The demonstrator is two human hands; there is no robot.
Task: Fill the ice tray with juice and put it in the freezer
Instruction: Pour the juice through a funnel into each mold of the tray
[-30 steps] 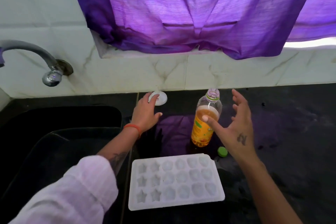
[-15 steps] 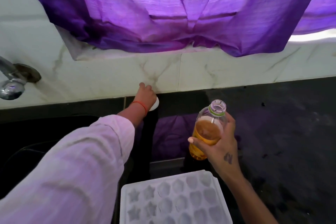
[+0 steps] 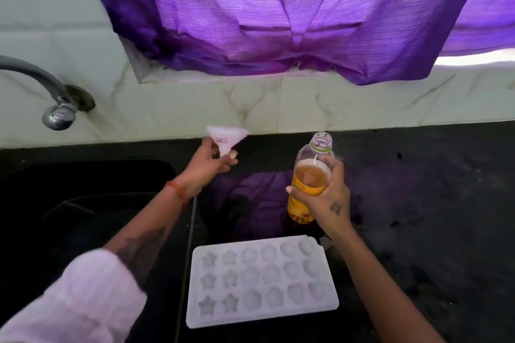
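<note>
The left hand (image 3: 207,166) pinches a small white funnel (image 3: 226,139) by its neck, lifted above the dark desk (image 3: 418,203) near the back wall. The right hand (image 3: 326,198) wraps around an uncapped bottle (image 3: 309,175) of orange juice, held upright. The white ice tray (image 3: 260,280) lies flat on the desk just in front of both hands, its star and round pockets unfilled. A tap (image 3: 55,108) hangs over the sink (image 3: 83,203) at left.

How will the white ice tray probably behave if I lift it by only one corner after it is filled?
The ice tray looks thin and translucent, so it probably flexes or sags when held by one corner. Its moulds look shallow, so juice could spill at a slight tilt. It lies flat on the dark counter; lifting with both hands seems safer.
</note>
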